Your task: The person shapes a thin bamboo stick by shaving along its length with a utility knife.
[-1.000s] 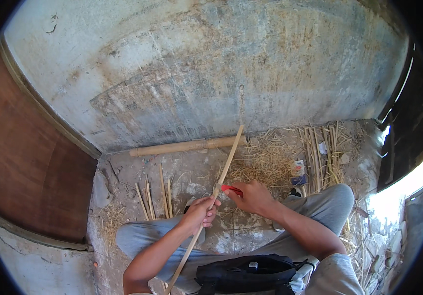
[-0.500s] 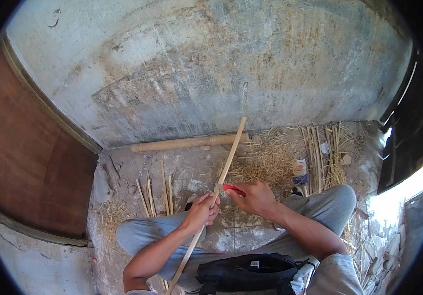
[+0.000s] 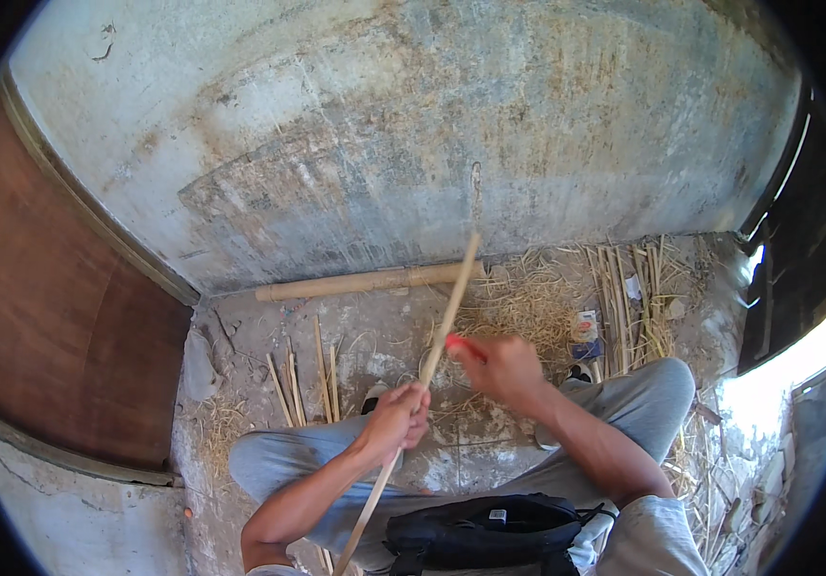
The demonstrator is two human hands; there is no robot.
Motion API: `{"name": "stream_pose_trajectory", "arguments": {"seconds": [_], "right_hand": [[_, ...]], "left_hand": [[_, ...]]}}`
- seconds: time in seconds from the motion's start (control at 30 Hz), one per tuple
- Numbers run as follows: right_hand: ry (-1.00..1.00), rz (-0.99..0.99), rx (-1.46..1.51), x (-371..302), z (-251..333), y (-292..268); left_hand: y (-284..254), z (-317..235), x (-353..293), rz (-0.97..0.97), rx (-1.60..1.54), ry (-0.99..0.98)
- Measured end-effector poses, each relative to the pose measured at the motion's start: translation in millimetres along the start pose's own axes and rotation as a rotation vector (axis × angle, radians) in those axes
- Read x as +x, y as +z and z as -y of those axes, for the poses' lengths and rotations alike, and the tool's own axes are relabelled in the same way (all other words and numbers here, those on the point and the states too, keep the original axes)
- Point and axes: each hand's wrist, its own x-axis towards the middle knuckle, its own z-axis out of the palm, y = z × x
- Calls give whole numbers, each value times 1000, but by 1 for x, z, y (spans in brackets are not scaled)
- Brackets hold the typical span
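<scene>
My left hand (image 3: 396, 420) is closed around a long, pale bamboo strip (image 3: 451, 305). The strip slants from beside my left forearm up toward the wall. In my right hand (image 3: 507, 372) is a red-handled knife (image 3: 466, 346), its front end against or very close to the strip, just above my left fist. Motion blurs the knife and the right fingers, and the blade cannot be made out.
A thick bamboo pole (image 3: 365, 282) lies along the foot of the wall. Shavings (image 3: 519, 322) are heaped beyond my hands, beside bundled strips (image 3: 617, 307) and a small box (image 3: 586, 331). More strips (image 3: 322, 370) lie at left. A black bag (image 3: 480, 528) rests at my lap.
My right hand and the knife have moved a little up along the strip, away from my left hand. The left hand keeps its grip in nearly the same place.
</scene>
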Motion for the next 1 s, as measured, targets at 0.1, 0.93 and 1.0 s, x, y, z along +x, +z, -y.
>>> {"name": "stream_pose_trajectory", "arguments": {"seconds": [0.1, 0.93, 1.0], "right_hand": [[181, 91, -45, 9, -10, -10], [168, -24, -86, 17, -27, -9], [163, -40, -107, 17, -31, -10]], "left_hand": [[0, 3, -1, 10, 31, -27], [11, 3, -3, -40, 171, 23], [11, 2, -4, -50, 173, 25]]}}
